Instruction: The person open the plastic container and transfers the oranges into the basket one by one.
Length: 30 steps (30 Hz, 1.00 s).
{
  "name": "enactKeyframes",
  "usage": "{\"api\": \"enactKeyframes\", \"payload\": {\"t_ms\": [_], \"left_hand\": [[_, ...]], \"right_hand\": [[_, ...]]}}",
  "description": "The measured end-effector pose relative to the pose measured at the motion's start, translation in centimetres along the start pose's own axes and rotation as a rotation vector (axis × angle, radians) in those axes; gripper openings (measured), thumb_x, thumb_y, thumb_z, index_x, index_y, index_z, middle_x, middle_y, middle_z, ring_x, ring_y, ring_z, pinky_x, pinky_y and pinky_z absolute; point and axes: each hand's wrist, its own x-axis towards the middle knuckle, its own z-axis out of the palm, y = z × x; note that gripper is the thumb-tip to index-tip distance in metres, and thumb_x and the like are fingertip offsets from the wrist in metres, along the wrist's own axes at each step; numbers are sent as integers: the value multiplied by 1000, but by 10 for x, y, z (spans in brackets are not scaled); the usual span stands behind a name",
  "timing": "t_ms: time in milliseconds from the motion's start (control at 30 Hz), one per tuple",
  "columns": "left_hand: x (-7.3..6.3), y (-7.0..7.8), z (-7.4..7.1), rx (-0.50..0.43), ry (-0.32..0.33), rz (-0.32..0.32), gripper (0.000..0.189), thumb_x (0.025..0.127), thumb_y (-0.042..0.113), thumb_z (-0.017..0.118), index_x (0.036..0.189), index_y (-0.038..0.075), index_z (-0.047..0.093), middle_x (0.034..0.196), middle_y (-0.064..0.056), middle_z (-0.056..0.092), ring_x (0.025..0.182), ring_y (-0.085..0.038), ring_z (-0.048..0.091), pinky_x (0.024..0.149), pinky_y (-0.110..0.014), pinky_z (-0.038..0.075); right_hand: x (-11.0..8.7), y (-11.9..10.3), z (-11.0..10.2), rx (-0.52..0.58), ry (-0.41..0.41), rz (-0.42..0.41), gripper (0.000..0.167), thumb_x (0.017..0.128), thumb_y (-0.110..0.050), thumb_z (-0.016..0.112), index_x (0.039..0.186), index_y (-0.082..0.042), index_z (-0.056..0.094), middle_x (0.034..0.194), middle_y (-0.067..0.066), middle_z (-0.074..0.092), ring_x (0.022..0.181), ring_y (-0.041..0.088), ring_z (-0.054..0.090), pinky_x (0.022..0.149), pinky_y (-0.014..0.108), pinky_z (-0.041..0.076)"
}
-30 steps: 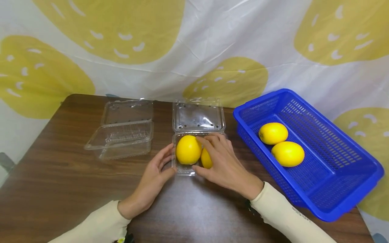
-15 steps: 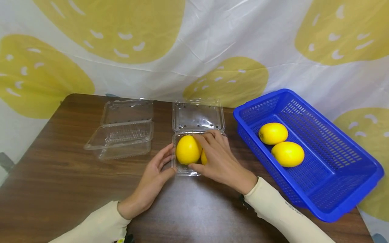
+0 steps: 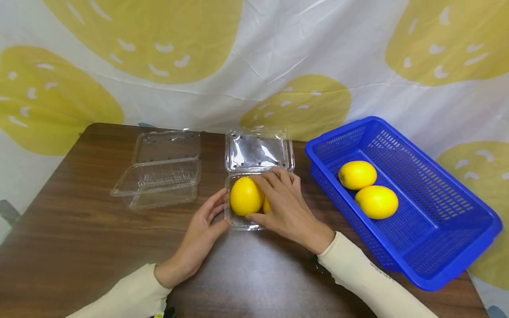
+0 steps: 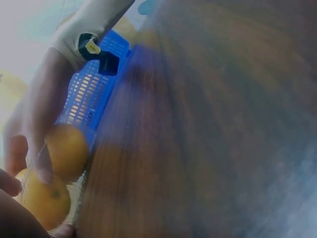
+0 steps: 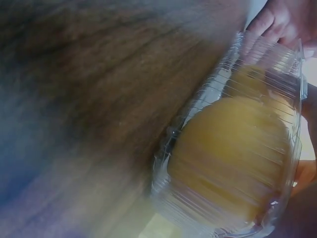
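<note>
- We see a clear clamshell box [image 3: 243, 221] near the middle of the brown table [image 3: 79, 247], its lid [image 3: 259, 152] flung back toward the far edge.
- Two lemons sit in the box. The left lemon [image 3: 246, 196] is in full view; the right lemon [image 3: 265, 206] is mostly hidden under our right hand [image 3: 287, 210].
- The right hand lies over the right lemon with fingers curved round it, fingertips reaching the box's far rim by the lid hinge and the thumb at the near rim. It grips that fruit.
- Our left hand [image 3: 204, 227] rests on the table against the box's left wall, fingers gently bent and spread along the plastic, thumb at the near left corner. It steadies the box and touches no lemon.
- In the right wrist view the lemon shows through the ribbed plastic wall [image 5: 233, 163], blurred.
- A second, empty clamshell box [image 3: 159, 181] stands open toward the far left corner, well apart from the hands.
- A blue basket [image 3: 445, 256] sits at the right edge, holding two more lemons [image 3: 367, 187].
</note>
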Motion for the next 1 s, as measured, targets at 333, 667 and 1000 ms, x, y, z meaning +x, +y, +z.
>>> {"api": "enactKeyframes", "payload": {"t_ms": [333,667,1000], "left_hand": [[-1,0,1,-17,-6,8,80,96,-5,64,170,4,37,170,-18,44,154,-37,45,109,-15,46],[-1,0,0,-12,1,16,80,95,-6,64,170,2,37,170,-20,45,154,-38,46,111,-14,45],[0,0,1,-17,6,10,80,95,-6,64,170,3,37,171,-18,44,154,-38,45,111,-14,44]], "right_hand": [[-6,1,-15,73,82,-41,90,76,-46,101,148,-7,64,135,13,68,139,38,47,120,62,33],[-13,4,-30,111,137,-49,90,73,-42,104,145,-6,65,134,15,68,135,38,49,111,57,40],[-22,12,-46,147,173,-41,89,72,-37,104,145,-4,65,138,17,66,135,39,51,113,59,46]]}}
